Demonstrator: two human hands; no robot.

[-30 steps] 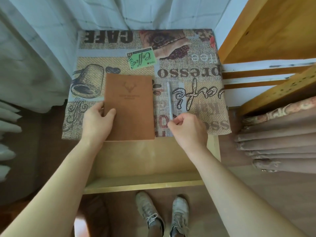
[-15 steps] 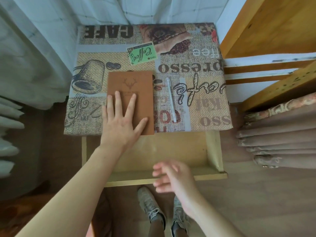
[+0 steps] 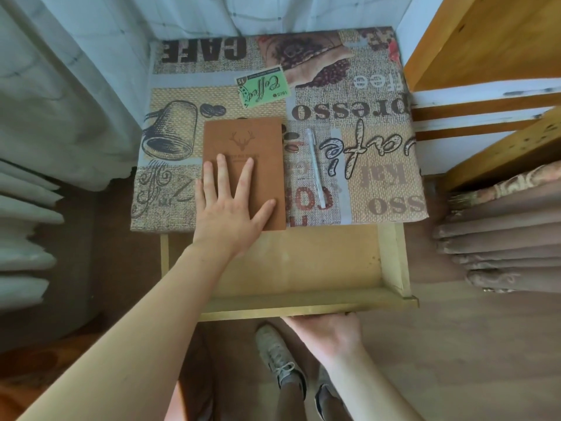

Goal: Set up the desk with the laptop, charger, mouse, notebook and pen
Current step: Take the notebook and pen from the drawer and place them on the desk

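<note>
A brown notebook [image 3: 246,150] with a stamped deer head lies on the desk [image 3: 379,165], which is covered by a coffee-print cloth. My left hand [image 3: 232,205] rests flat on the notebook's near half, fingers spread. To the right of the notebook lies a white pen [image 3: 315,168], lengthwise and untouched. Below the desk's front edge a wooden drawer [image 3: 303,308] stands pulled out, with nothing visible inside. My right hand [image 3: 326,331] holds the underside of the drawer's front panel; its fingertips are hidden beneath it. No laptop, charger or mouse is in view.
A wooden shelf unit [image 3: 491,38] stands to the right, with folded brown fabrics [image 3: 501,238] stacked lower down. White curtain [image 3: 60,86] hangs at the left and behind. My shoes [image 3: 279,357] are on the floor under the drawer.
My right hand let go of the pen, dropped down and took hold of the drawer's front. My left hand slid from the notebook's edge to lie flat on its cover.
</note>
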